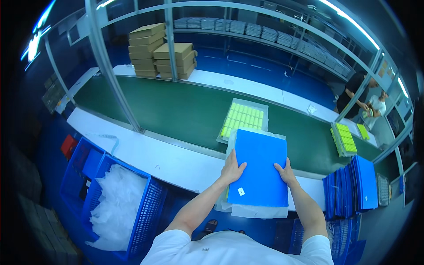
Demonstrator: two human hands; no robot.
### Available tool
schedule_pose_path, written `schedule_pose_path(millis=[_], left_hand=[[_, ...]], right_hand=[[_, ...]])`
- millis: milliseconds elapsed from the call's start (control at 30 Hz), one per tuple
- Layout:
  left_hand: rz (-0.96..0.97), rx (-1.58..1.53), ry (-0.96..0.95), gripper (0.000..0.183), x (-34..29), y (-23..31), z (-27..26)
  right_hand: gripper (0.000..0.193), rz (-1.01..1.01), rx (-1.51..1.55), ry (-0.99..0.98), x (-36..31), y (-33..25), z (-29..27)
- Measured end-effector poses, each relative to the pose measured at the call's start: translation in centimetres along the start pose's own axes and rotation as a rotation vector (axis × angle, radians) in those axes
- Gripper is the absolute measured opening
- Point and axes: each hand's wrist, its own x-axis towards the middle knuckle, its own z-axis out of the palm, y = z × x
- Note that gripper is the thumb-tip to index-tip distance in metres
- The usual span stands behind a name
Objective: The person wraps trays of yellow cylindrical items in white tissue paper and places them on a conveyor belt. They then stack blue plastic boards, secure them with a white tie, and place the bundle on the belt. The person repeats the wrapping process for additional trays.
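A flat blue board (260, 165) with a small white label is in front of me at the near edge of the conveyor. My left hand (233, 168) grips its left edge and my right hand (286, 171) grips its right edge, both thumbs on top and the other fingers hidden beneath. White film (258, 211) sticks out under the board; a sliver of yellow-green shows at its lower left, but what lies below is mostly covered. Just beyond it, a tray of yellow-green cylinders (244, 118) on white film rests on the green conveyor belt (176, 108).
Blue boards (342, 190) stand stacked at right, near another tray of yellow-green cylinders (343, 139). A blue crate (142, 216) of white film (119, 203) is at lower left. Cardboard boxes (148, 48) stand across the belt; metal posts (110, 70) rise along it. Two people work far right.
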Motion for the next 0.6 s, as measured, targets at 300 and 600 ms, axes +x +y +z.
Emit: schedule_pose_path(millis=[300,600], left_hand=[[-0.122,-0.564,0.226,0.082,-0.6,-4.3,-2.9],[-0.457,-0.743,-0.141,0.083,-4.0,-23.0,9.9]], right_hand=[[0.091,0.141,0.410,-0.004,-0.3,-0.7,-1.7],[0.070,0.474,0.848,0.048,-9.5,15.9,8.2]])
